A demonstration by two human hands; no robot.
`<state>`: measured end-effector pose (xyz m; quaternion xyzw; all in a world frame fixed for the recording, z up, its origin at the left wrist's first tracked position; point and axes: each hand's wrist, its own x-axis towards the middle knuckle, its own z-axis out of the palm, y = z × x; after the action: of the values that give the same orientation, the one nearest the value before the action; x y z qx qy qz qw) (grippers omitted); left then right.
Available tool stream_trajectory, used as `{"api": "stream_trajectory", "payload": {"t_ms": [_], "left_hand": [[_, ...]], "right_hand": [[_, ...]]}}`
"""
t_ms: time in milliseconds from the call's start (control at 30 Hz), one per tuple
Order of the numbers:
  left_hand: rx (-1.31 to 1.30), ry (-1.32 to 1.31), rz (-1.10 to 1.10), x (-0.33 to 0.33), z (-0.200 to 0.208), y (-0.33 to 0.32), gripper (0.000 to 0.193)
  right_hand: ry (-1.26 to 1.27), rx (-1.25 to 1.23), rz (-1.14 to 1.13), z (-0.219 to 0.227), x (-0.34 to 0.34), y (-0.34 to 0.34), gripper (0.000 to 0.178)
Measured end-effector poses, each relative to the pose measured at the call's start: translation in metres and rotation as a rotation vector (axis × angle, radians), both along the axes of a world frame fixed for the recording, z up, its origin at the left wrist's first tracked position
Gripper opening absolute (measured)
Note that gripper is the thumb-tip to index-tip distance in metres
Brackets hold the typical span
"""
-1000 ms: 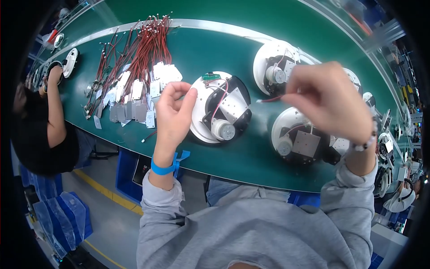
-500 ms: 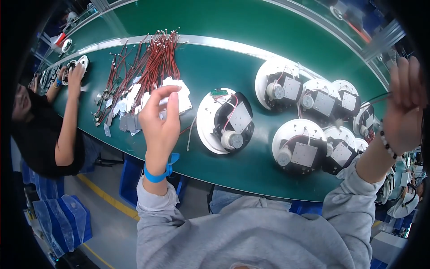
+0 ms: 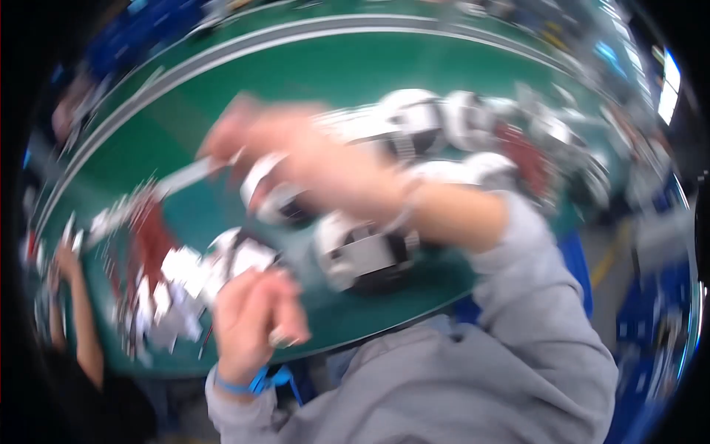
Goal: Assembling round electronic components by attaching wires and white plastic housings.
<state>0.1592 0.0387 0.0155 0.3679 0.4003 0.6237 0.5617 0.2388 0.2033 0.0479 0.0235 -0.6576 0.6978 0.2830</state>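
My left hand (image 3: 255, 318), a blue band at its wrist, is curled closed near the front edge of the green table. A small pale bit shows at its fingers, too blurred to name. Just behind it lies a round white unit with a dark plate (image 3: 240, 255). My right hand (image 3: 288, 144) reaches across the middle of the table, smeared by motion, so its fingers cannot be read. Beneath it, partly covered, is another white-and-black round unit (image 3: 270, 192). One more such unit, with a square pale plate (image 3: 366, 255), lies below my right wrist.
Red wires (image 3: 151, 237) lie in a bundle at the left, beside a heap of pale plates (image 3: 170, 288). More round units (image 3: 414, 122) stand along the back right, with another red wire bundle (image 3: 521, 159). A co-worker's arm (image 3: 85, 318) is at the far left.
My view has turned to the right. My right hand has swung from the far right to above the middle-left of the table. My left hand is lower in view, its fingers more curled.
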Motion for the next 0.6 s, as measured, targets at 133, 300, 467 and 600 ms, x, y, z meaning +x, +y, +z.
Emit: {"api": "stream_trajectory", "payload": {"t_ms": [133,300,467,600], "left_hand": [[-0.133,0.164,0.087,0.024,0.002,-0.006,0.019],[0.102,0.442,0.025,0.044,-0.017,0.001,0.03],[0.29,0.401,0.286,0.035,-0.007,-0.015,0.032],[0.188,0.647,0.452,-0.007,-0.01,-0.027,0.04]], "right_hand": [[0.003,0.453,-0.143,-0.017,0.034,-0.05,0.016],[-0.087,0.364,-0.158,0.011,0.102,-0.027,0.013],[-0.253,0.101,-0.911,0.048,0.219,0.022,0.029],[-0.646,0.794,-1.486,0.006,0.323,0.117,0.032]]}}
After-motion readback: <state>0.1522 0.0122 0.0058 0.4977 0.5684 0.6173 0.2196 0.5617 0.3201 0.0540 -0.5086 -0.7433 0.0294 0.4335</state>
